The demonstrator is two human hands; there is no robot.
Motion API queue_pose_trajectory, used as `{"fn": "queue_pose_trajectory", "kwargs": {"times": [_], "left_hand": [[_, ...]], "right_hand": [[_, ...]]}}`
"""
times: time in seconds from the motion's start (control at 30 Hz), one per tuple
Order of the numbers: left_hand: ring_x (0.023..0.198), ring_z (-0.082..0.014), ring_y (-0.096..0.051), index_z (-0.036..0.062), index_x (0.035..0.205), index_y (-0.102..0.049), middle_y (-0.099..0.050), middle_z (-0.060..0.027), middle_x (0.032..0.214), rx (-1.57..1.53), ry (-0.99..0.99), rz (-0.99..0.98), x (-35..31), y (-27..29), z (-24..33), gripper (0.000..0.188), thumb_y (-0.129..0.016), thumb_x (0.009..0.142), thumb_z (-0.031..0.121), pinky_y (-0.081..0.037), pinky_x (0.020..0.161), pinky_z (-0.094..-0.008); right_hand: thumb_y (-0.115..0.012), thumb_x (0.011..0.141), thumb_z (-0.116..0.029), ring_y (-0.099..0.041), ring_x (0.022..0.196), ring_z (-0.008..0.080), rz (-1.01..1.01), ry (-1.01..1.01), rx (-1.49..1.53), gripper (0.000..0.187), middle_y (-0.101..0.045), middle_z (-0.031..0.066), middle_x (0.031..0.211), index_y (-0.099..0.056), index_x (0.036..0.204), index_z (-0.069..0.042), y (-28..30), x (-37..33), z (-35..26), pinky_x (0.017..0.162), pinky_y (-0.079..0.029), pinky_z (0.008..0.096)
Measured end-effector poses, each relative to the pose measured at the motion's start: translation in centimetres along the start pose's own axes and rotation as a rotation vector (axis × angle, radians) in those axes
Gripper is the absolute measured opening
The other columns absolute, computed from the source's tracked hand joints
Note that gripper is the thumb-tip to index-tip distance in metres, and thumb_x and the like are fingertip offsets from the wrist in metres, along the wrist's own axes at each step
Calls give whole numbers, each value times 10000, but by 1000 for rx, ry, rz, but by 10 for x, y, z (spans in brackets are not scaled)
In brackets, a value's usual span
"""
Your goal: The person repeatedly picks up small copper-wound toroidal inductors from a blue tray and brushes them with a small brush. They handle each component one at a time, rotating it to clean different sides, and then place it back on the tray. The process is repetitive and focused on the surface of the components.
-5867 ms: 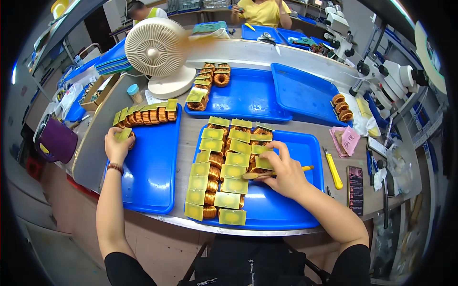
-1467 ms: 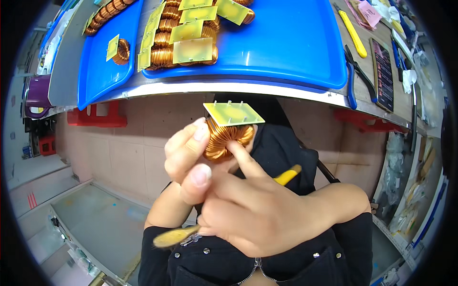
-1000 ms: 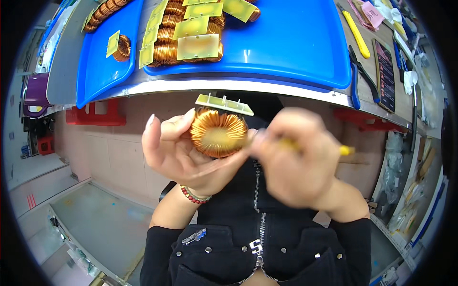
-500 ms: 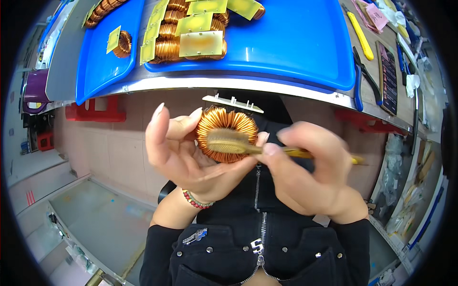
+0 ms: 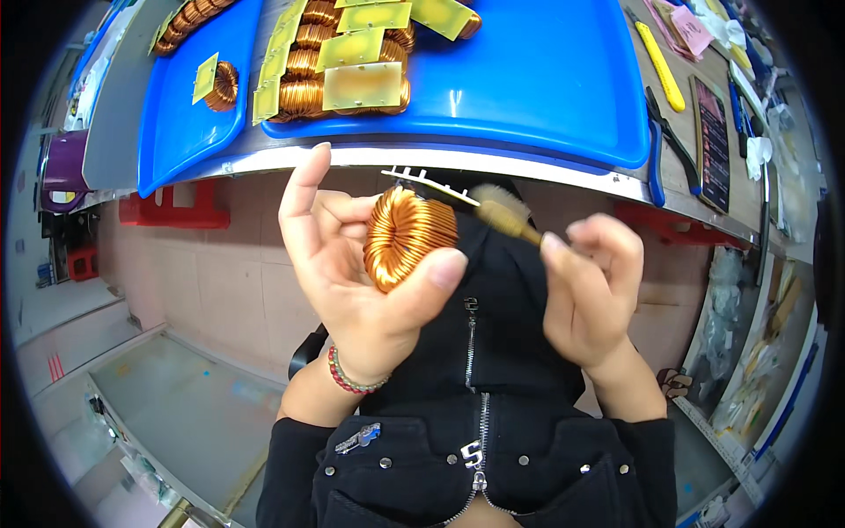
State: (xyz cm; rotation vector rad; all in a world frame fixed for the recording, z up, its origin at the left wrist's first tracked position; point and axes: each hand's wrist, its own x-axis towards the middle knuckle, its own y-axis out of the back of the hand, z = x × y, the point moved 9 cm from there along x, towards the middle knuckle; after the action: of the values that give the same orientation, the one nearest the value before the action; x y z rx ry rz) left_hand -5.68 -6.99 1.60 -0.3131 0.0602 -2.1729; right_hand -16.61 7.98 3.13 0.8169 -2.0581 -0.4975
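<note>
My left hand (image 5: 352, 273) grips a copper-wound toroidal coil (image 5: 407, 238), thumb at its lower right and fingers behind it. A thin pale board (image 5: 431, 185) with short pins is attached at the coil's far end, seen nearly edge-on. In my right hand (image 5: 590, 290) the handle of a small brush (image 5: 506, 214) is pinched between thumb and fingers. The bristle head is beside the board's right end; whether it touches the board I cannot tell. Part of the coil is hidden behind my left thumb.
Beyond my hands, a blue tray (image 5: 528, 88) holds several coils with yellow boards (image 5: 361, 85). Another blue tray (image 5: 172, 132) stands left of it, with a single coil (image 5: 222, 86) near its front. Pliers (image 5: 673, 145), a yellow cutter (image 5: 660, 66) and a phone (image 5: 710, 141) lie at the right.
My left hand has turned the coil so its wound side shows more. The brush has moved from the coil's face up and right to the board's end, with my right hand drawn rightward.
</note>
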Motion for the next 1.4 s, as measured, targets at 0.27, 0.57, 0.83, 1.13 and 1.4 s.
{"fn": "queue_pose_trajectory", "kwargs": {"times": [0.27,0.57,0.83,1.13,1.4], "left_hand": [[827,-176,-577,28,1357,-153,-494,-84,960,-313,229,-86,-3,-19,-11,740,-620,789,114,-494,776,-289],[731,-272,-649,-26,1145,-433,-587,-236,995,-809,773,-154,-23,-43,-46,401,-350,947,313,-559,581,-299],[439,-114,-478,96,1324,-310,-595,-157,901,-1135,960,-194,-29,-59,-48,455,-238,951,347,-374,336,-185],[564,-242,-597,76,1350,-195,-574,-219,971,-851,712,-294,-13,-57,-35,520,-315,932,361,-434,397,-235],[751,-209,-562,42,1151,-494,-583,-77,790,650,-242,-448,90,-38,51,409,-610,795,206,-437,689,-315]], "right_hand": [[-609,745,72,-494,795,188,101,-51,25,195,-468,149,1000,-582,923,-2,27,9,8,632,-421,245],[-612,736,94,-480,688,137,153,34,96,237,-440,150,1026,-574,945,-9,40,18,-3,555,-408,224],[-653,644,58,-497,548,157,23,-2,29,138,-526,119,904,-591,739,-21,17,19,17,469,-409,257],[-664,785,-132,-428,559,6,-434,-643,877,452,-551,20,923,-480,1179,-8,-29,45,29,496,-353,139],[-635,752,-21,-575,876,175,-245,-101,624,369,-548,94,945,-525,1104,-4,-12,111,11,616,-476,266]]}}
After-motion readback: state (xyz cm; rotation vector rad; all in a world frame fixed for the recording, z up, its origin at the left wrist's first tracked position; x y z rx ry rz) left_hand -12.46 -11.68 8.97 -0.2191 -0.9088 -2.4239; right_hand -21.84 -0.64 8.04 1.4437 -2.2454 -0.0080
